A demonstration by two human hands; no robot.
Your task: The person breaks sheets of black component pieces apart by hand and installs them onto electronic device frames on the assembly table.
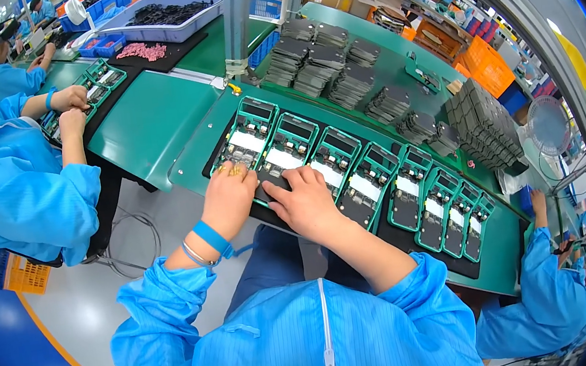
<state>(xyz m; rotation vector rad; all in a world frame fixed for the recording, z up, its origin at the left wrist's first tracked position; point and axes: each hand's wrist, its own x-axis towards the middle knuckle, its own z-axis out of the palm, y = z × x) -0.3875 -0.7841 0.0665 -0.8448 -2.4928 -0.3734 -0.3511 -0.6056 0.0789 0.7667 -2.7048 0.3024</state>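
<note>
Head view | second-from-left green-framed unit (284, 157): on surface (201, 146), ahead of right hand (305, 202), long axis away, slightly rightward | right: fingers spread, near end | left hand (230, 197): bunched, cannot tell grip

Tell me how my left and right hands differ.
The left hand has a blue strap and a bracelet at its wrist; the right hand has a bare wrist. The left hand's fingers are bunched; the right hand's are spread. Both reach from blue sleeves over green-edged devices.
</note>
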